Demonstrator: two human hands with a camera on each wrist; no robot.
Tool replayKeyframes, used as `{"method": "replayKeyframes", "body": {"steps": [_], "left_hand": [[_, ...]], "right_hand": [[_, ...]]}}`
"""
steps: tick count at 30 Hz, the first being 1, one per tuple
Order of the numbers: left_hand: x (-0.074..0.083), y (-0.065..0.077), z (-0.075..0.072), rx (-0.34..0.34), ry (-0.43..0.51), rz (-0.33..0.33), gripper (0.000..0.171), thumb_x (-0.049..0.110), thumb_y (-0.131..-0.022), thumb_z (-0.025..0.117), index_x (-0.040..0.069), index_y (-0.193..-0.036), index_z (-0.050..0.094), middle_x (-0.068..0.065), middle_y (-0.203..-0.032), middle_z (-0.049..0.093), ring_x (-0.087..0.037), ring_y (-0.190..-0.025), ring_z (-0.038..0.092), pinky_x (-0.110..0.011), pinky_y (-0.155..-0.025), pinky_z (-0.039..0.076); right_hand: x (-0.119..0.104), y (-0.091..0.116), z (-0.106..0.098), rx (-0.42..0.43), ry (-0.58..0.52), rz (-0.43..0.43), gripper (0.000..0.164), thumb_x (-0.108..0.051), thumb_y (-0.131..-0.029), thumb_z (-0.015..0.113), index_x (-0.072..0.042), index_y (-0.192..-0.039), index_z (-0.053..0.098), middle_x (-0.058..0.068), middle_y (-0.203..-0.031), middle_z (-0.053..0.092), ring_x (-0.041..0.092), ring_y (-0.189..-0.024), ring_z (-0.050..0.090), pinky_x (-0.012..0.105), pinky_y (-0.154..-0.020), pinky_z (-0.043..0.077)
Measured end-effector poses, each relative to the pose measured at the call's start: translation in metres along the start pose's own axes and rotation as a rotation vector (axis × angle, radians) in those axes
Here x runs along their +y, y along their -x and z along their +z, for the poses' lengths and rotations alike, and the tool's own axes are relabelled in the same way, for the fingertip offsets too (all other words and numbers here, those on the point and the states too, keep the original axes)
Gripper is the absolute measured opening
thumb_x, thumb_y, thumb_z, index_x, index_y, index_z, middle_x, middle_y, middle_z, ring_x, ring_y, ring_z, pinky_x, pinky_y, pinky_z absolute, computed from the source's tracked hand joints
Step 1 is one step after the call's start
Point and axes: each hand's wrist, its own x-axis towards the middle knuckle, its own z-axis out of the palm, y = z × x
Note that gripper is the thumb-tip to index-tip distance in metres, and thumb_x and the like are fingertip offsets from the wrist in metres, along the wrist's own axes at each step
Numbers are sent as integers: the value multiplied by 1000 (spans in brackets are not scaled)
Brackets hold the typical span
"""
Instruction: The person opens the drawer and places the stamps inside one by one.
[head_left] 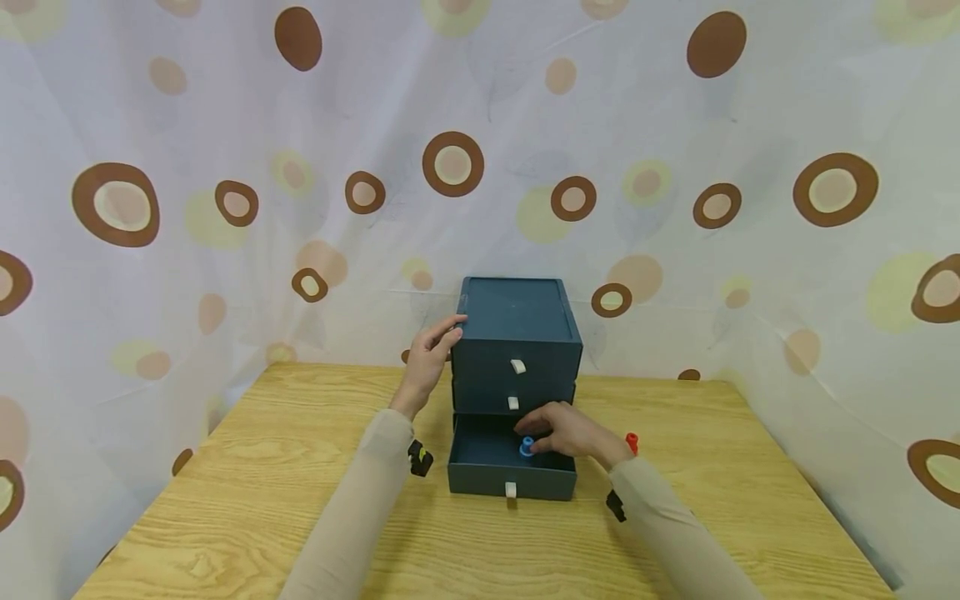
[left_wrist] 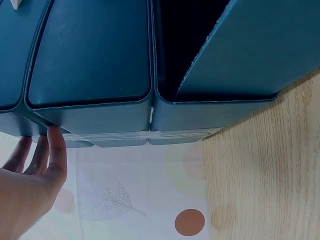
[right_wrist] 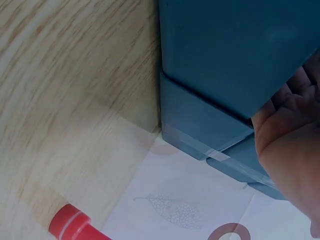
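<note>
A dark blue cabinet of stacked drawers stands on the table, its bottom drawer pulled out. My left hand rests its fingertips against the cabinet's left side; in the left wrist view those fingers are fairly straight. Inside the bottom drawer sits a small blue knobbed piece. My right hand reaches over the drawer's right wall, with its thumb beside the blue piece and its fingers spread above it. In the right wrist view the drawer wall hides the fingertips and the piece.
A red knobbed piece stands on the wooden table right of the cabinet, partly behind my right wrist. The upper two drawers are closed, with white pull tabs. A patterned cloth hangs behind the table.
</note>
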Motion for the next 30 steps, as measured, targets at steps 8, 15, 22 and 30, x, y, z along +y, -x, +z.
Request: {"method": "replayKeyframes", "body": {"steps": [8, 15, 22, 30], "left_hand": [[-1, 1, 0, 6, 3, -10, 42, 38, -102, 51, 22, -140, 55, -1, -154, 42, -26, -138, 42, -54, -102, 42], [-1, 0, -1, 1, 4, -7, 40, 37, -102, 52, 24, -139, 57, 1, -152, 43, -24, -136, 43, -52, -102, 42], [-2, 0, -3, -32, 10, -28, 43, 35, -104, 49, 21, -144, 52, -1, -157, 37, -26, -140, 38, -54, -104, 40], [-1, 1, -1, -13, 7, -5, 40, 39, -102, 51, 26, -140, 56, 2, -153, 42, -23, -137, 42, -53, -104, 40]], "right_hand": [[-6, 9, -13, 34, -69, -22, 32, -3, -92, 65, 3, -124, 65, 19, -123, 67, 31, -113, 65, 36, -92, 55], [1, 19, -25, 81, -79, -17, 30, -6, -93, 65, 2, -122, 65, 20, -119, 68, 29, -108, 67, 33, -88, 56], [8, 36, -36, 112, -121, 20, 30, -11, -93, 67, 3, -120, 67, 23, -118, 68, 26, -103, 69, 27, -83, 57], [23, 51, -41, 140, -123, 42, 28, -11, -94, 66, 2, -118, 68, 19, -115, 70, 25, -102, 70, 28, -83, 57]]}}
